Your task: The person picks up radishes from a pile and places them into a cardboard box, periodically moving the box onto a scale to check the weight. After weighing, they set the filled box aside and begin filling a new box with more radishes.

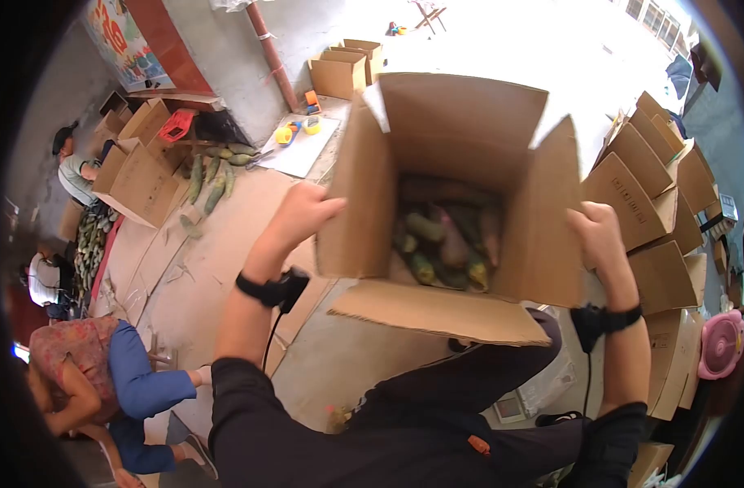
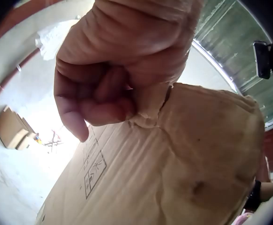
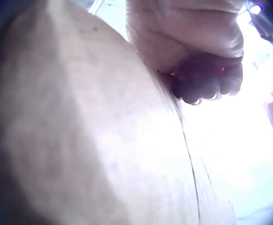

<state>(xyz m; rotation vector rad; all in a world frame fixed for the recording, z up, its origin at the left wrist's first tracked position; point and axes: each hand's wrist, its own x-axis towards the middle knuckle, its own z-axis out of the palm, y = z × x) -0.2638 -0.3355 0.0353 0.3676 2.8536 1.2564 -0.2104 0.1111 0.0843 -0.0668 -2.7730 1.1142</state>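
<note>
Holding the cardboard box (image 1: 465,122) level above the person's legs (image 1: 453,386) seemed to call for even support, with the left hand (image 1: 303,215) and the right hand (image 1: 597,232) grasping opposite side flaps (image 1: 360,191) and the cucumber-like vegetables (image 1: 453,246) lying loose on its bottom, liable to slide.

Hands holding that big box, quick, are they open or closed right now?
Left hand: closed, gripping one side of the box.
Right hand: closed, gripping the opposite side of the box.
</note>
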